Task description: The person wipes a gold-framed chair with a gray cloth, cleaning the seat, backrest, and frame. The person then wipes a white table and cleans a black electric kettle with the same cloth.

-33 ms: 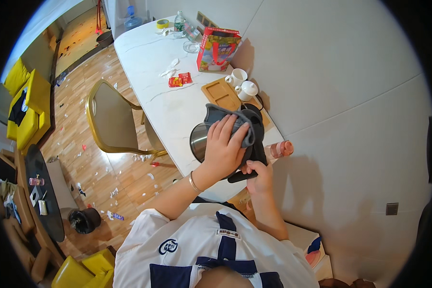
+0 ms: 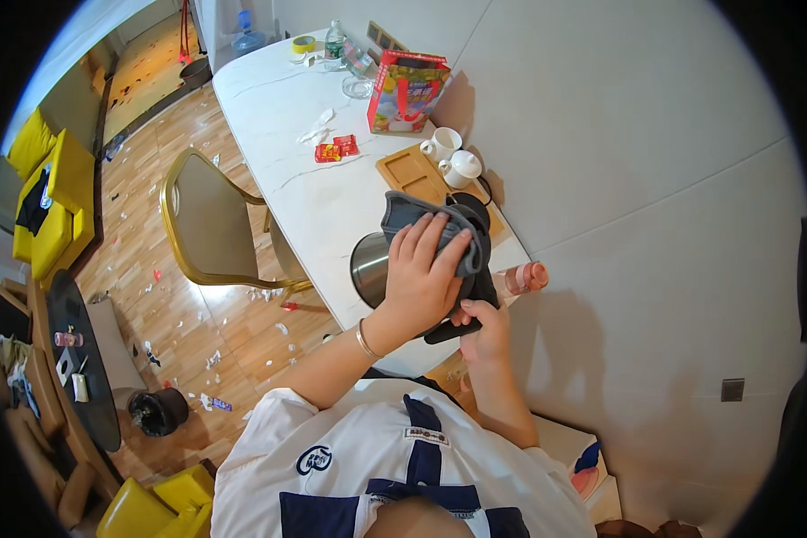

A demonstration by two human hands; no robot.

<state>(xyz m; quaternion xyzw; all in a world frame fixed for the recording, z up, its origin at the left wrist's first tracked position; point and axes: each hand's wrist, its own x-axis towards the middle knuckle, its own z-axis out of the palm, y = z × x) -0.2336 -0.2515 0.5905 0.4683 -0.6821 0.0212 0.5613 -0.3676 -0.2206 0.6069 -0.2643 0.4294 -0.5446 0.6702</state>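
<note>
Over the near end of the white table, an electric kettle (image 2: 368, 271) with a shiny steel body and black parts is held tilted on its side. My right hand (image 2: 486, 332) is closed round its black handle (image 2: 448, 333). My left hand (image 2: 419, 280) presses a folded grey cloth (image 2: 403, 212) against the black part of the kettle, its fingers bent over the fabric. Cloth and hand hide much of the kettle's top. Just right of the kettle is a pink bottle (image 2: 522, 279).
The marble-patterned table (image 2: 282, 117) bears a wooden tray (image 2: 412, 175), two white cups (image 2: 462, 169), a red gift bag (image 2: 408, 94), red packets (image 2: 336, 149) and clear bottles (image 2: 334, 43). A gold-framed chair (image 2: 208, 220) stands at left. Scraps litter the wooden floor (image 2: 233, 327).
The kettle's steel body has shifted slightly left, and the cloth with my left hand has moved a little over it. My right hand keeps its hold on the handle.
</note>
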